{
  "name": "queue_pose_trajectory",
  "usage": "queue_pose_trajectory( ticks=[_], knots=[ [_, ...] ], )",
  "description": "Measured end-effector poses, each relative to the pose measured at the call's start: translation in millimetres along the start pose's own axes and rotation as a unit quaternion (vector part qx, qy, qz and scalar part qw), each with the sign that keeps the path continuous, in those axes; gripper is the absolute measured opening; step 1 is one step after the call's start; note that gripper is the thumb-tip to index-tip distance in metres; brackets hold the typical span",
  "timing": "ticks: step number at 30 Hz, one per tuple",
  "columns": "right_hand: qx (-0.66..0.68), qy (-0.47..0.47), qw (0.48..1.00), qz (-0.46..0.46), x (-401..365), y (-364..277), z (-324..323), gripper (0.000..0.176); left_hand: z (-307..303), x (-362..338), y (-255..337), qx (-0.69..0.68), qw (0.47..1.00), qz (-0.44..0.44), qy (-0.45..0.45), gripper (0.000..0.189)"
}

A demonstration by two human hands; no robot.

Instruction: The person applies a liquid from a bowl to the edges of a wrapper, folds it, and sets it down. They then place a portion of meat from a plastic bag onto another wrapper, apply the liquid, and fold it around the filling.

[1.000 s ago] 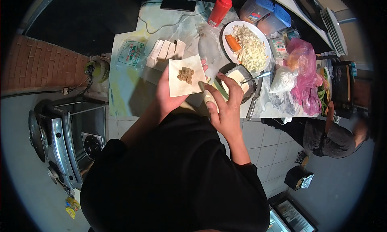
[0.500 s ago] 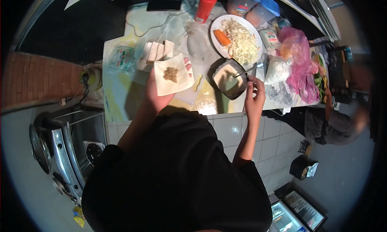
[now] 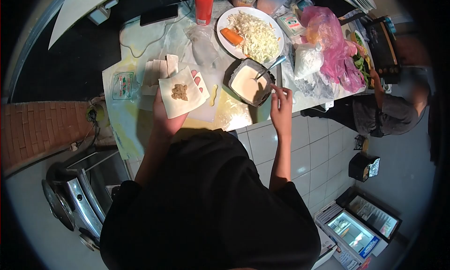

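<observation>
A square pale wrapper (image 3: 169, 106) lies across my left hand (image 3: 167, 122), with a small mound of brown filling (image 3: 179, 92) at its middle. The fingers of that hand curl up at the wrapper's far right side. Stacked wrapper strips (image 3: 154, 72) rest on a white board (image 3: 206, 113) just behind it. To the right stands a black bowl (image 3: 230, 84) of creamy, pale mixture, a spoon (image 3: 270, 68) leaning in it with the handle out over the far right rim. My right hand (image 3: 281, 106) is beside the bowl, loosely bent fingers apart, fingertips right at the rim.
Behind the bowl is a white plate (image 3: 221, 41) of shredded cabbage and carrot. A red squeeze bottle (image 3: 204, 7) and a phone (image 3: 159, 15) are farther back. Bags (image 3: 330, 54) crowd the table's right end, where another person (image 3: 384, 106) stands. A small yellowish piece (image 3: 213, 95) lies on the board.
The view has shifted, so the table sits farther left and higher. My right hand's fingers have loosened and spread beside the bowl. The left hand still holds the wrapper with filling.
</observation>
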State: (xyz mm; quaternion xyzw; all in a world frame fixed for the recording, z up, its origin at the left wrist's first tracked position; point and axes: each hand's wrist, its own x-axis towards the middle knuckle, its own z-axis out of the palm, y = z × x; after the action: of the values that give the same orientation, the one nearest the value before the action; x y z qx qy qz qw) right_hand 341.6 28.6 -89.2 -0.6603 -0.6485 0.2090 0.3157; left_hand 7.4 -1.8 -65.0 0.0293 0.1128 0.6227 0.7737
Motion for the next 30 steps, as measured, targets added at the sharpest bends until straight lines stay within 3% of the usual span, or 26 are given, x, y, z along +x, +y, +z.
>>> queue_pose_trajectory(
  ticks=[1,3,7,12,15,19,21,25,27,30],
  knots=[
    [0.000,0.004,1.000,0.003,-1.4,0.6,-0.6,0.028,2.2,0.3,0.4,0.001,1.000,-0.004,-0.002,0.065],
    [-0.165,0.002,0.984,-0.060,-2.9,3.1,-2.4,0.028,8.6,-0.4,1.2,0.058,0.996,0.022,0.068,0.065],
    [-0.223,0.006,0.969,-0.101,-6.2,5.4,-14.3,0.028,3.4,-1.5,6.1,0.071,0.995,0.027,0.070,0.065],
    [-0.165,0.039,0.984,-0.060,-4.6,-14.3,-27.0,0.024,-8.7,-0.9,7.4,0.021,1.000,0.006,-0.003,0.064],
    [-0.118,0.045,0.990,-0.066,-0.8,-24.3,-15.0,0.025,-3.8,0.2,6.8,-0.001,1.000,-0.009,0.016,0.064],
    [-0.058,-0.032,0.996,-0.066,14.0,-34.1,11.9,0.032,6.4,0.1,8.1,0.044,0.997,0.000,0.060,0.063],
    [-0.110,-0.035,0.987,-0.114,23.3,-33.0,24.2,0.033,2.9,-0.8,10.1,0.013,1.000,-0.007,0.022,0.062],
    [-0.114,-0.072,0.988,-0.074,37.0,-40.8,26.9,0.034,1.6,-4.6,17.3,-0.005,1.000,-0.001,-0.015,0.061],
    [-0.145,-0.078,0.981,-0.105,40.4,-30.6,39.9,0.035,9.1,-5.0,15.8,0.085,0.992,0.029,0.090,0.065],
    [-0.220,-0.135,0.955,-0.144,44.1,-27.7,55.4,0.038,4.2,-5.9,16.5,0.054,0.995,0.016,0.078,0.062]
  ],
)
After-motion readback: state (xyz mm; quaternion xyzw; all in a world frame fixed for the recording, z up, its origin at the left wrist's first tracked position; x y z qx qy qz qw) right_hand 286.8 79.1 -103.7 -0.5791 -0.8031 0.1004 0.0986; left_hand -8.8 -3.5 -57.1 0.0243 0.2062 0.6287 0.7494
